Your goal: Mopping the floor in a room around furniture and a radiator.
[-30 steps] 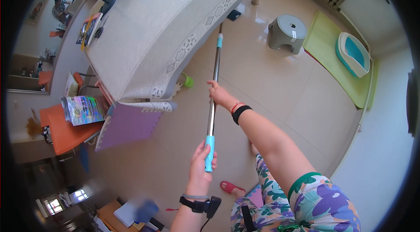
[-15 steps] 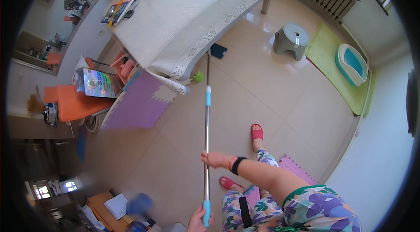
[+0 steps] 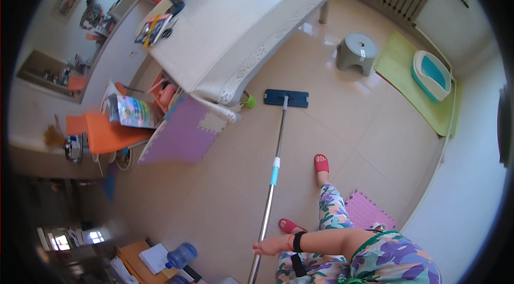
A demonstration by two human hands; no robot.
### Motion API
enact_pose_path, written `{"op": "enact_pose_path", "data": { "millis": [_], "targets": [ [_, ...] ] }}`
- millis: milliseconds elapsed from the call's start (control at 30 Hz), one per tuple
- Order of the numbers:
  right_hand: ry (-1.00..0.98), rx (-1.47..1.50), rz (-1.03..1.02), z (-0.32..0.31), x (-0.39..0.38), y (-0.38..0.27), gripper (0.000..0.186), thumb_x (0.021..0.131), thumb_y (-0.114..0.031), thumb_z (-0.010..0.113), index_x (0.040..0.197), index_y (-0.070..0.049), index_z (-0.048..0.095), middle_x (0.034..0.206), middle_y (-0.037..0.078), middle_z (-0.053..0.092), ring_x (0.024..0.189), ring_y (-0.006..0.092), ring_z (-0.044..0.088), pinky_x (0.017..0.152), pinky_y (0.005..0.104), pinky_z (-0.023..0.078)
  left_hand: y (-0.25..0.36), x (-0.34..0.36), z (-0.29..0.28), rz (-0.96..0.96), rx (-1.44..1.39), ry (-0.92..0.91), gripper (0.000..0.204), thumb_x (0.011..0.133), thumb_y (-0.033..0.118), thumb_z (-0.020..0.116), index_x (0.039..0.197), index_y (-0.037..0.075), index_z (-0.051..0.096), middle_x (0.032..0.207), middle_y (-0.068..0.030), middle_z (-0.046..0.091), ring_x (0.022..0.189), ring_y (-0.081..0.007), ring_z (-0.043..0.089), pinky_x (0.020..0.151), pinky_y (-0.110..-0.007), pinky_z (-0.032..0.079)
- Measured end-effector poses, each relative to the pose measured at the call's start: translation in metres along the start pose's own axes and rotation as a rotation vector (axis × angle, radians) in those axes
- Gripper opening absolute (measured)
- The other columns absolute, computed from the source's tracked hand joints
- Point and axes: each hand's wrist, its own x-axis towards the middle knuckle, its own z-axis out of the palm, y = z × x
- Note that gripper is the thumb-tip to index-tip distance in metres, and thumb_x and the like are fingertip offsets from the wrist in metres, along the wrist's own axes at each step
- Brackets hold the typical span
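My right hand [image 3: 271, 245], with a black band on its wrist, is closed round the silver pole of a flat mop [image 3: 280, 133]. The pole has a white and light-blue collar partway along it. At the far end, the dark blue rectangular mop head [image 3: 274, 97] lies flat on the tiled floor, just right of the table's corner. The pole's near end runs out past the lower edge, and my left hand is out of the picture.
A table [image 3: 225, 21] with a white lace-edged cloth stands ahead. A grey stool [image 3: 353, 62], a green mat [image 3: 393, 64] and a white-and-teal tray [image 3: 447, 83] are at right. Left are purple foam mats [image 3: 182, 131] and an orange chair [image 3: 110, 134]. A water jug [image 3: 182, 255] stands lower left.
The mop head has come out from beside the table's edge toward me and now shows whole. My right hand has moved down and nearer. My left hand has left the picture.
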Motion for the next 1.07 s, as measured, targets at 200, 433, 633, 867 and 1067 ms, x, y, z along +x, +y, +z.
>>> {"op": "enact_pose_path", "data": {
  "millis": [200, 433, 633, 867, 1067],
  "targets": [
    [0.500, -0.311, 0.137, -0.135, -0.026, 0.003, 0.044, 0.095, -0.043, 0.034, 0.092, -0.006, 0.058, 0.071, 0.013, 0.064, 0.071, 0.0345, 0.064, 0.061, 0.0449, 0.049, 0.081, 0.169, -0.009, -0.536, -0.672, 0.153, 0.034, 0.093, 0.020, 0.049, 0.125, 0.008, 0.049, 0.071, -0.0010, 0.058, 0.051, -0.0080, 0.052, 0.042, -0.020, 0.042],
    [0.669, -0.500, 0.416, -0.289, -0.092, 0.026, 0.026, 0.089, -0.029, 0.048, 0.090, -0.010, 0.066, 0.083, 0.007, 0.068, 0.080, 0.0266, 0.066, 0.063, 0.0352, 0.052, 0.140, 0.339, 0.008, -0.971, -1.182, -0.032, 0.047, 0.093, 0.035, 0.050, 0.132, 0.010, 0.042, 0.069, -0.0002, 0.057, 0.045, -0.0100, 0.049, 0.035, -0.019, 0.040],
    [1.125, -0.107, 0.474, -0.397, -0.135, 0.074, 0.021, 0.088, -0.019, 0.044, 0.102, -0.006, 0.053, 0.082, 0.014, 0.066, 0.079, 0.0316, 0.065, 0.064, 0.0416, 0.052, 0.230, 0.501, 0.034, -0.599, -1.065, -0.196, 0.027, 0.095, 0.034, 0.044, 0.115, 0.016, 0.046, 0.072, -0.0083, 0.053, 0.051, -0.0163, 0.049, 0.039, -0.028, 0.039],
    [1.346, 0.065, 0.666, -0.414, -0.152, 0.136, 0.034, 0.084, -0.019, 0.048, 0.116, -0.010, 0.050, 0.103, 0.021, 0.057, 0.093, 0.0341, 0.060, 0.078, 0.0415, 0.050, 0.245, 0.520, 0.098, -0.460, -0.663, -0.134, 0.048, 0.095, 0.028, 0.048, 0.138, 0.015, 0.031, 0.066, -0.0064, 0.053, 0.050, -0.0127, 0.052, 0.040, -0.026, 0.042],
    [0.832, 0.080, 0.544, -0.286, -0.107, 0.125, 0.051, 0.086, -0.043, 0.047, 0.120, -0.005, 0.044, 0.094, 0.019, 0.065, 0.091, 0.0351, 0.062, 0.079, 0.0440, 0.049, 0.146, 0.365, 0.079, -0.543, -0.535, -0.081, 0.047, 0.095, 0.021, 0.047, 0.139, 0.012, 0.033, 0.062, -0.0024, 0.051, 0.047, -0.0106, 0.049, 0.040, -0.025, 0.042]
  ]
}}
